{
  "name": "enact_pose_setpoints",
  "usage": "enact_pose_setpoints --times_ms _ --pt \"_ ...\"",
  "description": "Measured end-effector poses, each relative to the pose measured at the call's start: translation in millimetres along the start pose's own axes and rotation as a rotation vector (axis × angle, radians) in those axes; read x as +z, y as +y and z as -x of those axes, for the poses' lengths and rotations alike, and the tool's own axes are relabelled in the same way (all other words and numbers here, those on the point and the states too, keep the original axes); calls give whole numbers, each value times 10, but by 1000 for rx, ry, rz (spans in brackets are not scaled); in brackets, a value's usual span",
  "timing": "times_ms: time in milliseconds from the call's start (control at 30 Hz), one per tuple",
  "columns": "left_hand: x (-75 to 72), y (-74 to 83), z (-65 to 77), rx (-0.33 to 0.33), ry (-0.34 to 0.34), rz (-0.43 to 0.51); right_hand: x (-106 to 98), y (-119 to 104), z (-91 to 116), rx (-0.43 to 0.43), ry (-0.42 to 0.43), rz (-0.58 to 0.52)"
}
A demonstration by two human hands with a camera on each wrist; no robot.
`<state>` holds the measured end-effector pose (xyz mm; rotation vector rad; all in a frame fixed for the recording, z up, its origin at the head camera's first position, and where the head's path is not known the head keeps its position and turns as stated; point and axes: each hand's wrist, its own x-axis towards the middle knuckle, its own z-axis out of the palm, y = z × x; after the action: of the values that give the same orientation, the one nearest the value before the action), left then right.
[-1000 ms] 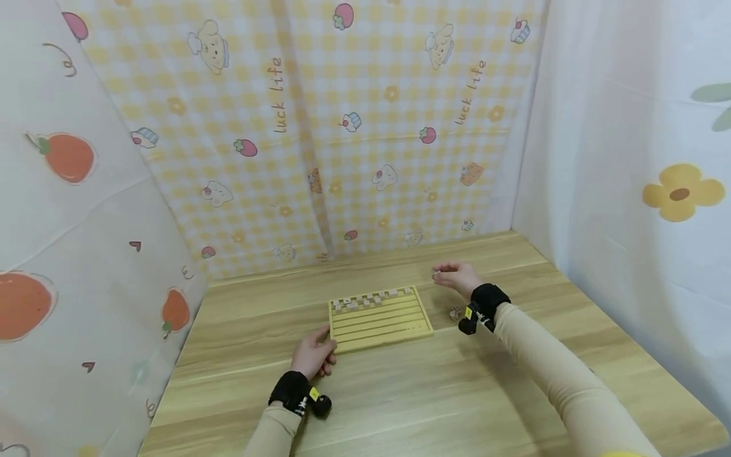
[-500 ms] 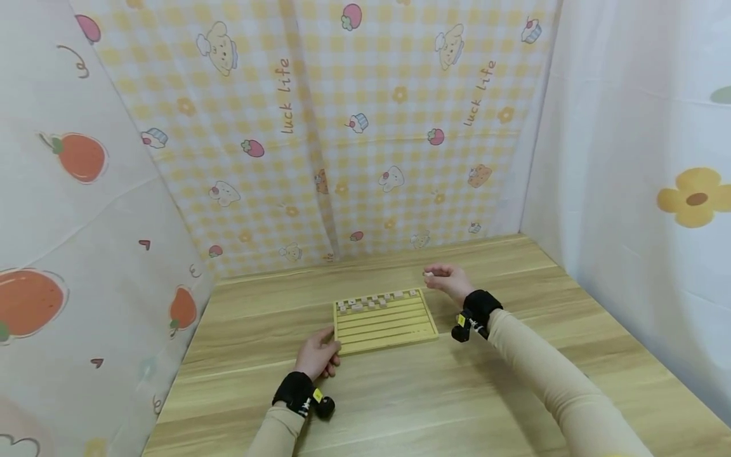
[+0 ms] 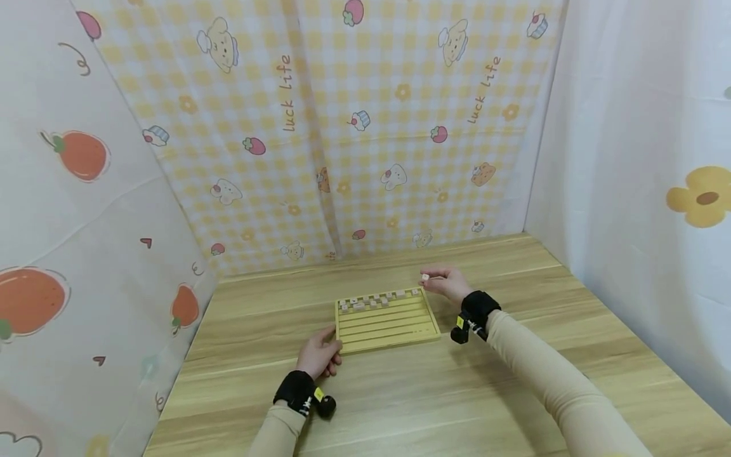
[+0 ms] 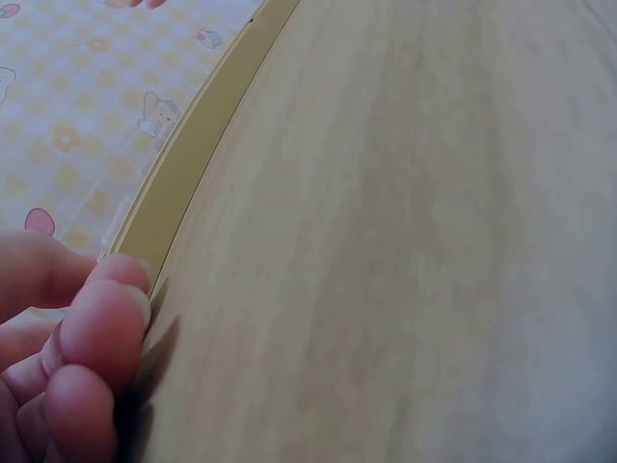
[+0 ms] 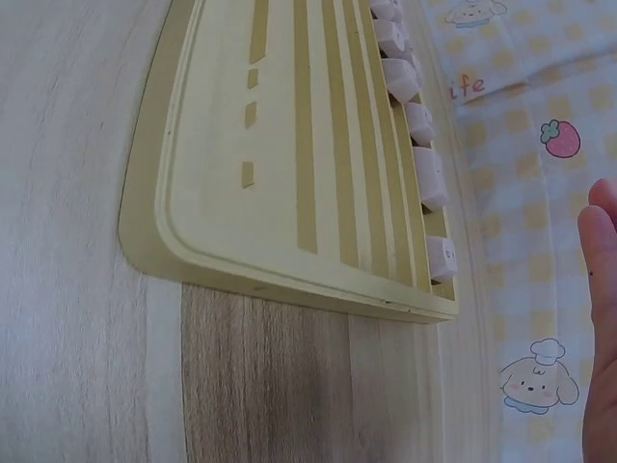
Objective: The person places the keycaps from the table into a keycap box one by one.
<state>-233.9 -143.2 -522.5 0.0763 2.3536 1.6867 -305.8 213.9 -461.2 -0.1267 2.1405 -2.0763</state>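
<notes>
A yellow slotted keycap tray lies on the table, several pale keycaps standing along its two back rows. At its front left corner, my left hand grips the edge; the left wrist view has the curled fingertips right at the tray's side wall. Just beyond the back right corner, my right hand pinches one pale keycap between thumb and fingers. Only a sliver of the right hand enters the right wrist view, and the pinched keycap is outside it.
The wooden table runs back to a yellow checked cloth. White printed cloths hang at the left and right sides. The tray's front rows hold no keycaps.
My right hand has moved left with the keycap, from right of the tray to its back right corner. The left hand stays at the tray's corner. The head view has shifted slightly.
</notes>
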Motion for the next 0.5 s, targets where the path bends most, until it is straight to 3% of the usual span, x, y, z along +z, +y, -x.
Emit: enact_pose_setpoints --times_ms 300,500 --pt "-11 33 -23 -3 4 -11 53 7 -73 -71 24 249" --pt "15 22 -4 -17 11 -9 179 196 -153 -119 -11 422"
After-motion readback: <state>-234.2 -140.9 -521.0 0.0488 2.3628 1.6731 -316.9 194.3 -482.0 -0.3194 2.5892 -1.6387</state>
